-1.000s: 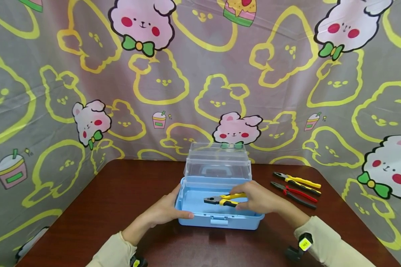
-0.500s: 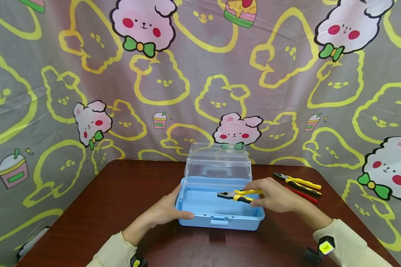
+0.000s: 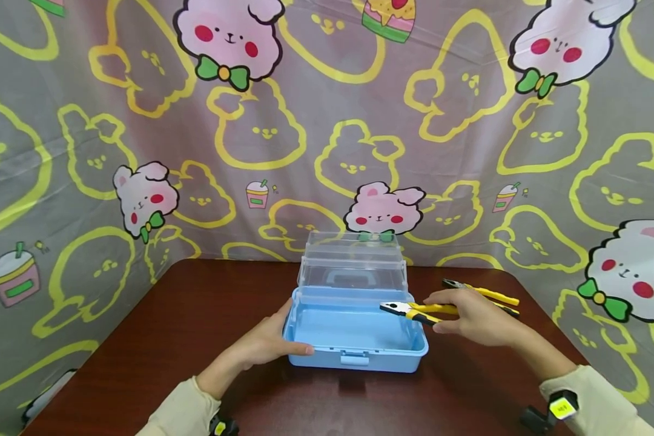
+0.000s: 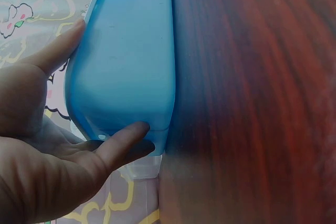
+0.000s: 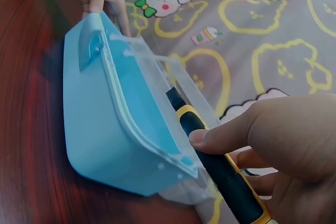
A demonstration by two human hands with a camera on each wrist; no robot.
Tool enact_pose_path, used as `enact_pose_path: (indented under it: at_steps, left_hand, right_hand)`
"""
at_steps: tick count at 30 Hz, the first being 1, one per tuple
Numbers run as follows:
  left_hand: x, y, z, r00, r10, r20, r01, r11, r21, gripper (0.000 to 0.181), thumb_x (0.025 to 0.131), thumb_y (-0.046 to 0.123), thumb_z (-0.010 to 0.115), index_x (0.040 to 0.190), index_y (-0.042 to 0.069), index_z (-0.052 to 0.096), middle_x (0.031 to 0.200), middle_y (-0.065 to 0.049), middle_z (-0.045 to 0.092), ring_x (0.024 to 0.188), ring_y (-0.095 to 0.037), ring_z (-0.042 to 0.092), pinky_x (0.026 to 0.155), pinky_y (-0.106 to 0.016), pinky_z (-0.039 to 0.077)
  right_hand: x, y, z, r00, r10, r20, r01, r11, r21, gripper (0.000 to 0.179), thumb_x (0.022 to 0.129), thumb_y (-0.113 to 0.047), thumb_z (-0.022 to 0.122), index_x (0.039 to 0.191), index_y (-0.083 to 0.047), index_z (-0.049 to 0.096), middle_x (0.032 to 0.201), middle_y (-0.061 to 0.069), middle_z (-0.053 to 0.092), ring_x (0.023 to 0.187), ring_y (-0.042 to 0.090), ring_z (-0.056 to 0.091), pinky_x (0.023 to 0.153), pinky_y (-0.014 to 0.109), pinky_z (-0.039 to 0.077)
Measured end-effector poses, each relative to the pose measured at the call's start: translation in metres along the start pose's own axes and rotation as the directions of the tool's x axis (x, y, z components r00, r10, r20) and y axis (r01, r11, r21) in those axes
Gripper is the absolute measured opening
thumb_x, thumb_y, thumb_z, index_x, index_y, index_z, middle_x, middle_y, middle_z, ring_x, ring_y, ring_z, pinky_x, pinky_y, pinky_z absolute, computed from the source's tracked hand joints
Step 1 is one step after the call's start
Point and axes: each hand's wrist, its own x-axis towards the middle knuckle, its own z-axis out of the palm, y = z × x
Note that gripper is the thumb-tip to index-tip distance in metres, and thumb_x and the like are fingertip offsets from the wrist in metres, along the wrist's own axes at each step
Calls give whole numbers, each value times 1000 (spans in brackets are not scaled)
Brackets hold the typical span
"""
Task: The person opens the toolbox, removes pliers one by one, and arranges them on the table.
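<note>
Out in front is a light blue toolbox (image 3: 384, 361), with its clear lid (image 3: 354, 257) standing up at the back. My left hand (image 3: 267, 340) holds the toolbox at its left end, the thumb at the front rim and the fingers along the end wall (image 4: 126, 66). Raised over the right end of the box is a pair of combination pliers (image 3: 414, 312) with yellow and black handles. My right hand (image 3: 476, 318) grips these pliers by the handles, thumb on the black grip (image 5: 215, 166), the head pointing left over the open box.
Another pair of yellow-and-black pliers (image 3: 496, 295) lies on the dark wooden table (image 3: 196, 315) right of the box, partly behind my right hand. A cartoon-print cloth (image 3: 283, 157) hangs at the back and sides.
My right hand has carried the pliers to the right and slightly up, from over the middle of the box to its right end. The red-handled pliers are now hidden. The left hand stays put.
</note>
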Motion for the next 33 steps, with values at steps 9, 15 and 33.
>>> enact_pose_path:
  at_steps: [9,15,33]
  left_hand:
    - [-1,0,-1,1000,3,-1,-3,1000,9,126,78,40,92,167,8,8,155,-27,40,127,-36,51,104,-58,41]
    - [-1,1,0,1000,3,-4,-3,1000,7,126,78,38,92,167,7,8,154,-27,41,126,-35,52,104,-57,41]
    - [-1,-1,0,1000,6,4,-6,1000,-7,127,78,40,92,167,8,7,151,-27,44,122,-33,55,102,-55,43]
  right_hand:
    - [-23,17,-6,996,53,-76,-56,998,-34,42,84,-16,88,123,-8,74,115,-2,70,95,21,62,80,41,53]
    - [-40,28,-8,990,120,-78,-120,993,4,40,86,-21,87,122,-11,74,111,-3,68,93,23,60,76,35,52]
    - [-72,78,17,969,176,-174,-185,982,-36,40,84,-22,89,119,-7,76,114,1,73,99,14,62,79,32,51]
